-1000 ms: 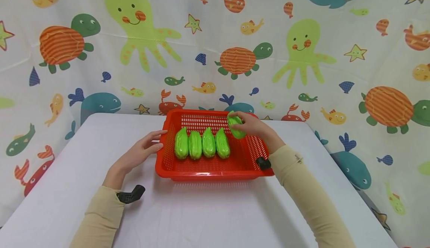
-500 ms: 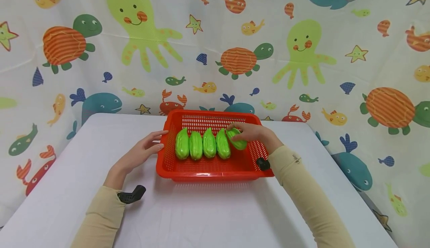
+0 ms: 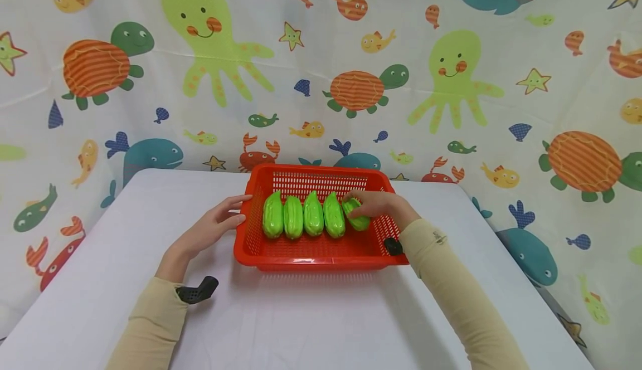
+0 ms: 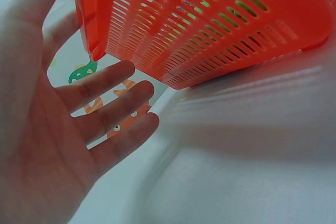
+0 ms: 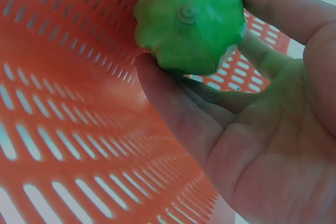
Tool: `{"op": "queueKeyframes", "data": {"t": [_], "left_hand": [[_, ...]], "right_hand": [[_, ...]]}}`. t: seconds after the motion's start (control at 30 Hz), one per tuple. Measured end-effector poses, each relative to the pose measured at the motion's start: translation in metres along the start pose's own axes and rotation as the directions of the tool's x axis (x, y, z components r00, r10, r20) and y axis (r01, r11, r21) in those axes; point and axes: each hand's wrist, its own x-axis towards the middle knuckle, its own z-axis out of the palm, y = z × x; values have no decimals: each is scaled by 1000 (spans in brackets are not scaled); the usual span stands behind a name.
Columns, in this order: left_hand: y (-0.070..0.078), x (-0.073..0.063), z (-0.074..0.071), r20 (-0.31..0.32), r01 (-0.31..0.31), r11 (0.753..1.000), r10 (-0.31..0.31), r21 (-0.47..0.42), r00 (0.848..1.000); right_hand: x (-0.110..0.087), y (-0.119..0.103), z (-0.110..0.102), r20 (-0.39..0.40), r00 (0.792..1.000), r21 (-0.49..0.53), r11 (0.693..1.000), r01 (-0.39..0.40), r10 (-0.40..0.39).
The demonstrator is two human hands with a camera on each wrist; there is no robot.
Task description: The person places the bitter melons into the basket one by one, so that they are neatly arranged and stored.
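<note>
My right hand [image 3: 377, 203] is inside the red plastic basket [image 3: 296, 260], holding a ridged green gourd [image 3: 357, 222] between thumb and fingers. In the right wrist view the gourd's rounded, ribbed end [image 5: 189, 24] shows close to the basket's slotted wall. Left of it, several more gourds stand side by side in a row, among them one [image 3: 333, 217] beside the held one and one [image 3: 273, 217] at the far left. My left hand [image 3: 213, 226] is at the basket's left rim, its fingers extended and spread, as the left wrist view also shows.
The basket stands on a white-covered table [image 3: 301, 320], near its far edge. Behind hangs a white curtain [image 3: 321, 47] printed with sea animals. Black wrist devices [image 3: 198, 291] sit at both sleeve cuffs.
My right hand has lowered the gourd from the basket's back rim down and forward, to the right end of the row. My left hand has stayed at the left rim.
</note>
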Motion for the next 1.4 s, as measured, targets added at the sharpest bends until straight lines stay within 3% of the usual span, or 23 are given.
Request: {"op": "queueKeyframes", "data": {"t": [0.27,0.6,1.4], "left_hand": [[1,0,1,-1,11,1000,-11,12,1000],[2,1,2,0,23,1000,-23,4,1000],[2,-2,1,-4,24,1000,-24,12,1000]], "right_hand": [[1,0,5,18,998,41,997,-61,60],[2,0,7,-6,1000,-27,999,-21,21],[5,-1,11,-21,1000,-41,999,-17,16]]}}
